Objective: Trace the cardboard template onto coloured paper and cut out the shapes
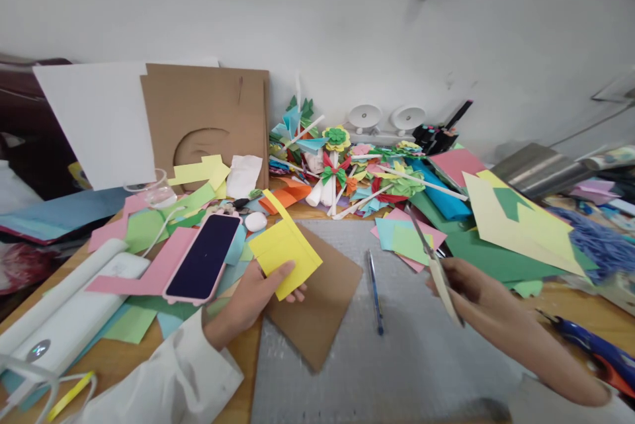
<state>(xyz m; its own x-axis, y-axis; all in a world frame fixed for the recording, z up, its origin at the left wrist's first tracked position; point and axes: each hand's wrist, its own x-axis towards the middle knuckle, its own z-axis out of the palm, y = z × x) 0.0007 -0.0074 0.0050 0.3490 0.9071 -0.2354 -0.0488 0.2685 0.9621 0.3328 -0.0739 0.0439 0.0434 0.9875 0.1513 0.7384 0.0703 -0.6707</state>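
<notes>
My left hand (270, 285) pinches a piece of yellow paper (284, 249) between thumb and fingers. A narrow strip sticks up from the paper's top edge, partly cut from it. Below it a brown cardboard square (325, 298) lies on the grey cutting mat (411, 371). In my right hand (461, 285) is a pair of scissors (434, 255), blades pointing up and away; how far the blades are apart is hard to see. A blue pen (376, 292) rests on the mat between my hands. Small pink, blue and green papers (409, 239) lie by the scissors' tips.
Left are a phone (203, 258), a white power strip-like device (74, 311) and paper scraps. Paper flowers (337, 166) crowd the wall, beside cardboard sheets (208, 106). Coloured paper sheets (516, 225) and a blue-handled tool (595, 344) lie to the right.
</notes>
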